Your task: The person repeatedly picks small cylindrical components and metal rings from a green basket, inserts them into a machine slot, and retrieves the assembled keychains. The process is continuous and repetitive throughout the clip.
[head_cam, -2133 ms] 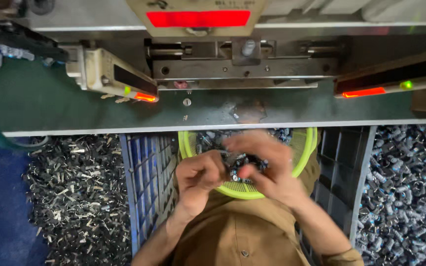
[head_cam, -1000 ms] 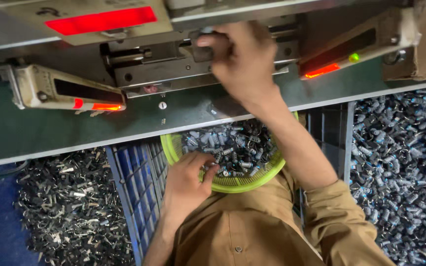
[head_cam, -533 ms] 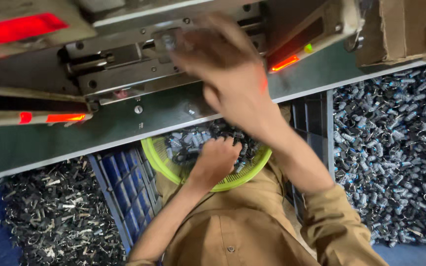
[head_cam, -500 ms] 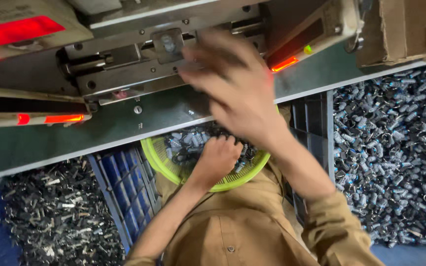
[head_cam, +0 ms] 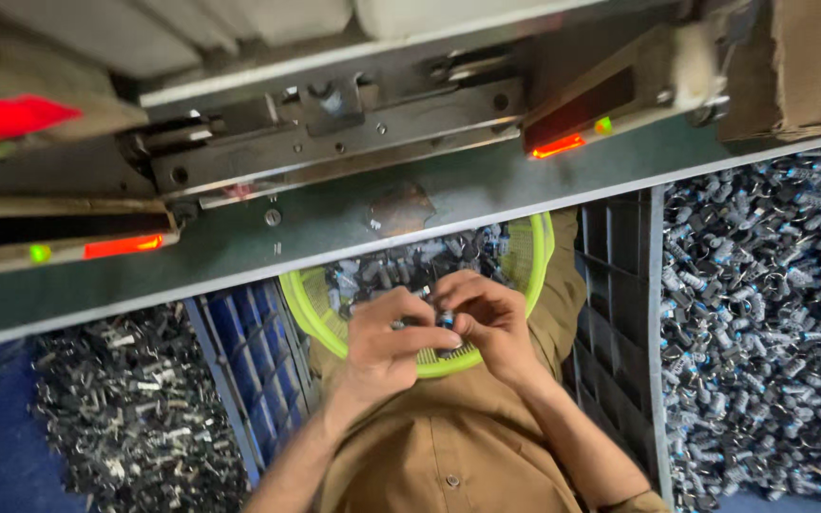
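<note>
My left hand (head_cam: 387,337) and my right hand (head_cam: 486,318) meet over a yellow-green mesh basket (head_cam: 534,261) on my lap. Between their fingertips they pinch a small dark metal part (head_cam: 441,321). The basket holds several more small dark parts (head_cam: 382,274). Just above the basket runs the green table (head_cam: 334,223) of a press machine, with its grey metal fixture (head_cam: 334,142) beyond. Nothing else is in either hand.
A heap of small grey metal pieces (head_cam: 130,408) lies at the left, beside a blue crate (head_cam: 249,361). A dark crate (head_cam: 620,313) and a large pile of bluish parts (head_cam: 762,313) are at the right. Red-lit sensor bars (head_cam: 563,142) flank the fixture. A cardboard box (head_cam: 810,62) sits top right.
My right hand has come down from the machine fixture to the basket and joined the left hand on a small part. The view has swung to the left.
</note>
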`<control>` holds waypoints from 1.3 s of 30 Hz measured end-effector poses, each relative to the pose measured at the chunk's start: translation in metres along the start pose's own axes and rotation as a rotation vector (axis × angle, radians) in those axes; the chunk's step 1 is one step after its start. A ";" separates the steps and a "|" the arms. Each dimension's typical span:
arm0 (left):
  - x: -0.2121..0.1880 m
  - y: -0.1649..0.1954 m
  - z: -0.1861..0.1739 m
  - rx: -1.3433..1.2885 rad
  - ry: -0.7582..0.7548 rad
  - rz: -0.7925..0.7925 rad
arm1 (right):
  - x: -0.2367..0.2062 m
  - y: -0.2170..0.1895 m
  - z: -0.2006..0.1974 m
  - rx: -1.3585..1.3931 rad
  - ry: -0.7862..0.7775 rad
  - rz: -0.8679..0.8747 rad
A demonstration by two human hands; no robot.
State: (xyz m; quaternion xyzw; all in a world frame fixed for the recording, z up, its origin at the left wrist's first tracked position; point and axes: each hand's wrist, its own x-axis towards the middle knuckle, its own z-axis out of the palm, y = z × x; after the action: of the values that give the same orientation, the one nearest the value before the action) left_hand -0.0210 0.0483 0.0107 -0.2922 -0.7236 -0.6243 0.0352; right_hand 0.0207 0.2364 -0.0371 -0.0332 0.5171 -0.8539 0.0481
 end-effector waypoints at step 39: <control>-0.043 0.030 -0.014 -0.723 0.529 -0.347 | 0.185 -0.107 0.068 -1.185 -0.081 -0.905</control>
State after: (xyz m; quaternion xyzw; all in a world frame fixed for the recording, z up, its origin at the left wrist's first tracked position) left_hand 0.0245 0.0205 0.0218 0.0085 -0.4643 -0.8856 0.0095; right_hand -0.1611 0.2038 0.0905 -0.2948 0.8244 -0.3664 -0.3149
